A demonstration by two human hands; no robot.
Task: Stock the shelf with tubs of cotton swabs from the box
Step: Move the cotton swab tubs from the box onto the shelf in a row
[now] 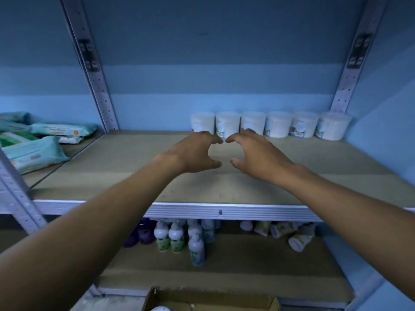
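Several white tubs of cotton swabs [278,126] stand in a row along the back of the brown shelf [125,167], from its middle to its right end. My left hand [193,153] and my right hand [253,153] hover side by side over the shelf, just in front of the leftmost tubs. Both hands have loosely curved fingers and hold nothing. Their fingertips nearly meet. The cardboard box [211,299] sits at the bottom edge of the view, open, with a white lid showing inside.
Packs of wet wipes [36,151] lie on the neighbouring shelf to the left. Bottles [177,236] and toppled cups [292,234] fill the lower shelf. Metal uprights [94,70] frame the bay on both sides. A blue wall stands behind and at the right.
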